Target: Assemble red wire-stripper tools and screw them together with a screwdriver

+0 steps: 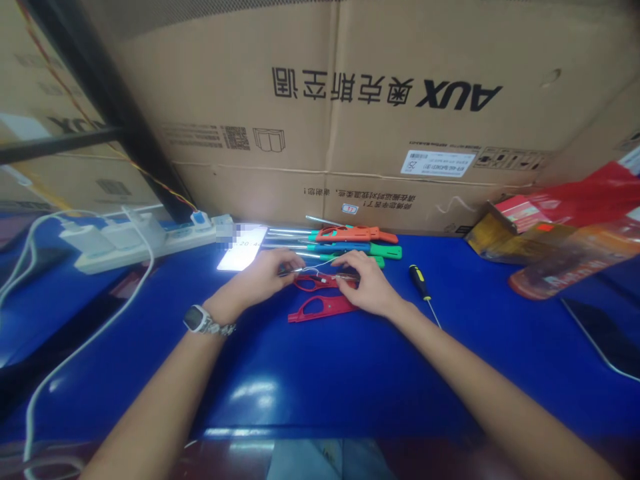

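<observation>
Red casing [333, 307] by curled right hand [367, 285]

Casing [337, 307] red — tabletop [310, 380] blue, cardboard [240, 87] brown — screwdriver handle [418, 281] black (yellow accents).

A thin white wire [316, 268] runs from the left grip [267, 277] toward the right grip [371, 283]. Between them lies a red shell half [314, 283]; a second looped red half [324, 307] lies flat, just nearer.

Workshop-like place, glossy blue worktop [310, 393], slim black-and-yellow screwdriver [420, 283], red plastic handle shell [328, 307], white power strip [167, 241], brown printed cardboard [290, 40]
</observation>
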Demonstrator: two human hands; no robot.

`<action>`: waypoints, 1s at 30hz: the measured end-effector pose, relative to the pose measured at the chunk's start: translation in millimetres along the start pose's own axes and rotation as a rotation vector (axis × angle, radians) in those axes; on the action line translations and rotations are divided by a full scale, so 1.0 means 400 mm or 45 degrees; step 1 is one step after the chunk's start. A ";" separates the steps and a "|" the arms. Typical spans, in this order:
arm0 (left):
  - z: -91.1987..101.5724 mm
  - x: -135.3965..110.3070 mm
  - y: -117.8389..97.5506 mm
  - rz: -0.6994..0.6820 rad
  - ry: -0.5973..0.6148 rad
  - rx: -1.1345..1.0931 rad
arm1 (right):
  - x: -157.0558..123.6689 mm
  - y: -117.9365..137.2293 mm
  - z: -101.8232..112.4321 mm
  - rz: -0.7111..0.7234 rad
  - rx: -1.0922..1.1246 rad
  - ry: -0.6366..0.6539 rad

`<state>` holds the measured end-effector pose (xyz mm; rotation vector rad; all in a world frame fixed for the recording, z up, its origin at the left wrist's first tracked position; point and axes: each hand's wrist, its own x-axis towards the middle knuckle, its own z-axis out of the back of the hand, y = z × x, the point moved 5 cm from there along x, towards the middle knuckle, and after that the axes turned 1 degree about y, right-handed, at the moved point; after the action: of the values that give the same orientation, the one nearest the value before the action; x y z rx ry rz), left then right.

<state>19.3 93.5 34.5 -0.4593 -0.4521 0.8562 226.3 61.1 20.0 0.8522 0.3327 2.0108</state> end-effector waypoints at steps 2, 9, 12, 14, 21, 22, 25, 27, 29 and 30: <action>-0.002 0.000 -0.002 -0.018 0.001 0.014 | -0.005 0.013 0.010 0.005 -0.032 -0.060; -0.004 0.001 -0.001 -0.015 -0.029 0.021 | -0.017 0.039 -0.008 0.050 -0.088 -0.141; -0.005 0.002 0.001 -0.016 -0.037 0.008 | -0.016 0.035 -0.010 0.044 -0.041 -0.154; -0.005 0.003 0.000 -0.023 -0.035 -0.001 | -0.014 0.029 -0.005 0.030 0.002 -0.166; -0.005 0.004 -0.002 -0.018 -0.060 -0.017 | -0.002 0.008 0.002 0.018 -0.017 -0.129; -0.006 0.004 -0.001 -0.010 -0.051 -0.016 | -0.001 0.006 0.000 0.027 -0.027 -0.124; -0.011 0.004 0.003 0.008 -0.014 -0.005 | -0.001 0.001 -0.006 0.036 -0.029 -0.100; -0.013 0.004 0.006 0.015 0.004 0.015 | -0.003 -0.002 -0.009 0.036 -0.029 -0.081; -0.015 0.004 0.006 0.019 0.017 0.041 | -0.004 -0.004 -0.011 0.032 -0.046 -0.074; -0.016 0.003 0.006 0.018 0.023 0.055 | -0.005 -0.006 -0.012 0.030 -0.059 -0.075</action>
<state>22.1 94.6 28.2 -0.4306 -0.4131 0.8731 225.3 61.3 14.5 0.8880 0.2431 2.0034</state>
